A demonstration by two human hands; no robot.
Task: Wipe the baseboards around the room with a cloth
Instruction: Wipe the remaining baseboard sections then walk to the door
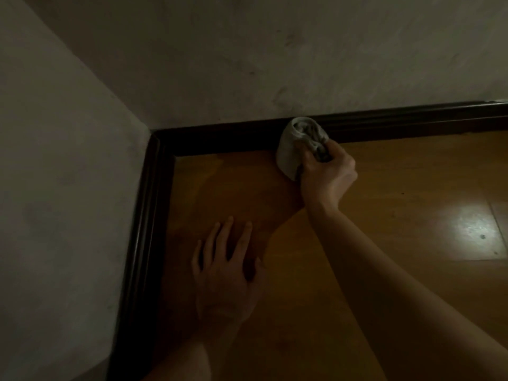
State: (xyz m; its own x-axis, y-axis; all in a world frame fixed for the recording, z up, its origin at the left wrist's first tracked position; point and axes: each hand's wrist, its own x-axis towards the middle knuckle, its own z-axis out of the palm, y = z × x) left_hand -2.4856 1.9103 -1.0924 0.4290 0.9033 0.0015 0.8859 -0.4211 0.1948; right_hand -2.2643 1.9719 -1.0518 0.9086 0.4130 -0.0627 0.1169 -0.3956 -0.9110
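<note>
A dark brown baseboard [225,138] runs along the far wall and turns at the corner down the left wall. My right hand [327,171] grips a bunched grey cloth [294,144] and holds it against the far baseboard, a little right of the corner. My left hand [228,273] lies flat on the wooden floor with its fingers spread, close to the left baseboard [140,243].
The floor [398,188] is orange-brown wood with a bright glare patch [467,229] at the right. Pale plastered walls [247,64] meet in the corner at upper left. The scene is dim.
</note>
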